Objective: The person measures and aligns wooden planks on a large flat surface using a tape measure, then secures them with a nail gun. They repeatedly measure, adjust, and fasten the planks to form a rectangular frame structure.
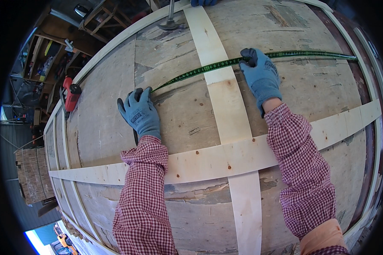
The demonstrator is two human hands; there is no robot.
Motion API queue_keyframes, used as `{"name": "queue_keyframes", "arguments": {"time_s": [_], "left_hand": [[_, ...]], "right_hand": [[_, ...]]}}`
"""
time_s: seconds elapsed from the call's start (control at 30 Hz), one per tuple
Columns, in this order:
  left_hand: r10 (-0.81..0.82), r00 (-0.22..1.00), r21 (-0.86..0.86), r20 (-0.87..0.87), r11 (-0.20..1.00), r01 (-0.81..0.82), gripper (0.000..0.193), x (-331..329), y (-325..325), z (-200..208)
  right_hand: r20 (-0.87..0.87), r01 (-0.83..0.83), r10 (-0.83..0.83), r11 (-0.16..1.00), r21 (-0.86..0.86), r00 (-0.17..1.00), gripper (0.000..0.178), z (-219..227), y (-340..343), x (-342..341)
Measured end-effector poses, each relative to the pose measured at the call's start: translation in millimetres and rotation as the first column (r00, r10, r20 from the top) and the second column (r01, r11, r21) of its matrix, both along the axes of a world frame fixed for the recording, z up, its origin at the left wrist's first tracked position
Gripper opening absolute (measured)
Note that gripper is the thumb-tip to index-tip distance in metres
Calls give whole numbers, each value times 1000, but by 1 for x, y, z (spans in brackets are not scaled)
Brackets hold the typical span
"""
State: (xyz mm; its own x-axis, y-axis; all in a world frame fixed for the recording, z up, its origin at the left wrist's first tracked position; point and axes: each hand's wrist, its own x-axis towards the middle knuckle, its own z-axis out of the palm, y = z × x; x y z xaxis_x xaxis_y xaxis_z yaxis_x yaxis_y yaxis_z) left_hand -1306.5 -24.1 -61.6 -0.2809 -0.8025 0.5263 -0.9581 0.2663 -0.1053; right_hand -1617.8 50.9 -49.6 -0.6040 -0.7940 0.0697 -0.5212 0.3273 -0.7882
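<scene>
A green tape measure (187, 75) stretches across a large plywood panel (183, 119), its blade running to the panel's right edge. My left hand (141, 112), in a blue-grey work glove, is closed where the blade begins; the case is hidden by the hand. Farther along, my right hand (261, 76), gloved alike, pinches the blade between thumb and fingers. Between my hands the blade passes over a pale upright wooden strip (230, 100). A second pale strip (200, 163) crosses the panel below, under my forearms.
A hammer (169, 23) lies near the panel's far edge. At the left edge rests a red power tool (71, 95). Another person's blue-gloved hand (203, 2) shows at the top. Shelves with tools (47, 59) and a stack of boards (33, 174) stand beyond the left side.
</scene>
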Motion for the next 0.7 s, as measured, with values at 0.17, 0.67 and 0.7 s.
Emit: {"name": "queue_keyframes", "arguments": {"time_s": [0.17, 0.67, 0.7], "left_hand": [[22, 1000, 14, 21, 1000, -22, 24, 0, 0, -1], [5, 1000, 9, 14, 1000, -6, 24, 0, 0, -1], [6, 1000, 10, 11, 1000, -6, 25, 0, 0, -1]], "right_hand": [[4, 9, -9, 999, 44, 1000, 33, 5, 1, 2], [5, -6, 6, 1000, -7, 1000, 32, -2, -1, 0], [11, -7, 7, 1000, -16, 1000, 32, -2, -1, 0]]}}
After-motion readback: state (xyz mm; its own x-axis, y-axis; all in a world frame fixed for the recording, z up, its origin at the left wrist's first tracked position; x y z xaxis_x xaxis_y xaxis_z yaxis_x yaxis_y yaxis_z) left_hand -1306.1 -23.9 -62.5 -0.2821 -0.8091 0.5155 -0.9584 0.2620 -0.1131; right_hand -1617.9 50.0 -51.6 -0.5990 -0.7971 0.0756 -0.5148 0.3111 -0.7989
